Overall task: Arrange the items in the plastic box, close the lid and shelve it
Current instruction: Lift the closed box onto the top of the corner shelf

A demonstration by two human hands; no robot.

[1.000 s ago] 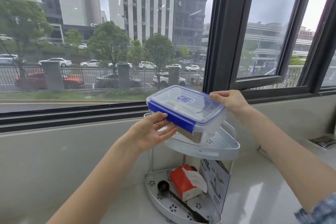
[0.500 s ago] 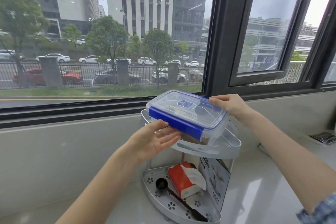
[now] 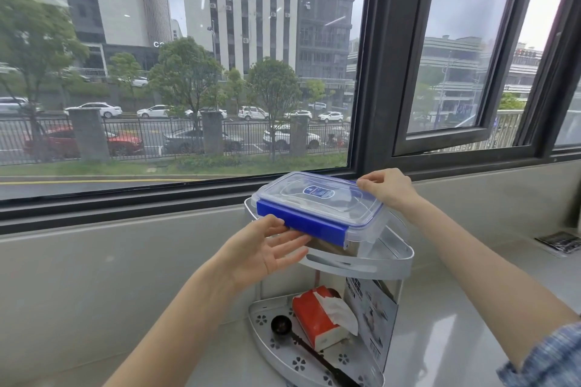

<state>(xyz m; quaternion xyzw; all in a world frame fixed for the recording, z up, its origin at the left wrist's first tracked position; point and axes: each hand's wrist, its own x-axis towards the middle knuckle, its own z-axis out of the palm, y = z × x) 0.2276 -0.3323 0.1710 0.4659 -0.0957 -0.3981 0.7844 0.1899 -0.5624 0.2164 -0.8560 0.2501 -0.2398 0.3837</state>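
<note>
A clear plastic box (image 3: 320,207) with a blue clip and its lid closed sits low over the top tier of a grey two-tier corner shelf (image 3: 361,264). Whether it rests on the tier I cannot tell. My left hand (image 3: 267,248) is at the box's near left end, thumb on the blue clip, fingers spread under its edge. My right hand (image 3: 386,187) grips the far right corner of the lid. Something brown shows faintly through the box wall.
On the shelf's lower tier lie a red tissue pack (image 3: 317,317) and a black spoon (image 3: 283,328). A printed card (image 3: 374,314) leans at the shelf's right side. The shelf stands on a pale counter (image 3: 440,339) against the window sill. A dark leaflet (image 3: 559,242) lies far right.
Both hands have lowered the box toward the shelf's top tier. The left hand has slid under the near left end.
</note>
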